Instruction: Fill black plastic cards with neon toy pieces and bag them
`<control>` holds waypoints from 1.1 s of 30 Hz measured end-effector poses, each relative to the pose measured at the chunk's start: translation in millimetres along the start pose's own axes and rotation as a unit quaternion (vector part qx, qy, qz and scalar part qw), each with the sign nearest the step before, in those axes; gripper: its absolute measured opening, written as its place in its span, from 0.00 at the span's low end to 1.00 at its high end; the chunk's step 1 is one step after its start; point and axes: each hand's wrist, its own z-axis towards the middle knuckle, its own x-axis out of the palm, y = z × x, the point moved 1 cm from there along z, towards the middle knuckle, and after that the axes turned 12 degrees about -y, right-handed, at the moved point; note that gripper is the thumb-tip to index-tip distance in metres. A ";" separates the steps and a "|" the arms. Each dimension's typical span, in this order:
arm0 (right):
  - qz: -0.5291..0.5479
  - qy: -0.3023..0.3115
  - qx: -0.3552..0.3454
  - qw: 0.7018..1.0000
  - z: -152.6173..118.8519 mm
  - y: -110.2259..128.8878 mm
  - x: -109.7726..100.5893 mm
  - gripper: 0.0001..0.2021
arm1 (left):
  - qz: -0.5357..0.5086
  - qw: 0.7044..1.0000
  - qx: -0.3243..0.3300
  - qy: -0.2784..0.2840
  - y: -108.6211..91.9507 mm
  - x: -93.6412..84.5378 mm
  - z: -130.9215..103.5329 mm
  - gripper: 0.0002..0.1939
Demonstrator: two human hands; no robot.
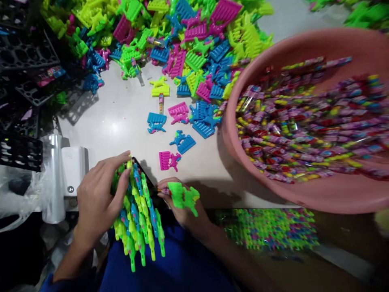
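My left hand [101, 194] is closed round the far end of a dark tray of upright plastic toys [139, 211] in green, yellow and blue, which rests at the table's front edge. Just right of it, my right hand [178, 202] pinches a small candy-filled tube [164, 190] with a green horse-shaped toy [184, 195] on its end. Beyond my hands lie a pink toy [169, 160], a blue toy [182, 142] and a yellow toy [160, 87] with a tube below it.
A large pink basin [264, 190] of candy tubes stands at the right. Colourful toys [194, 40] are heaped at the back. Black crates [24, 48], a white box [73, 170] and clear plastic [53, 178] are at the left. Packed toys [270, 229] lie below the table edge.
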 end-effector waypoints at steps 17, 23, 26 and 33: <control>-0.085 0.116 -0.130 0.981 9.5 0.0 1.7 0.13 | -0.001 1.000 0.017 0.003 3.5 -0.3 -1.0 0.13; -0.245 0.153 -0.193 0.938 10.9 0.2 19.0 0.13 | 0.006 0.998 0.055 -0.020 9.7 2.2 -0.8 0.14; -0.210 0.235 -0.142 0.938 33.1 0.8 12.6 0.11 | 0.016 0.997 0.067 -0.035 12.6 2.3 -1.4 0.14; -0.168 -0.026 -0.133 0.976 153.6 26.6 4.7 0.12 | 0.007 0.996 0.069 -0.049 13.2 2.1 -3.0 0.13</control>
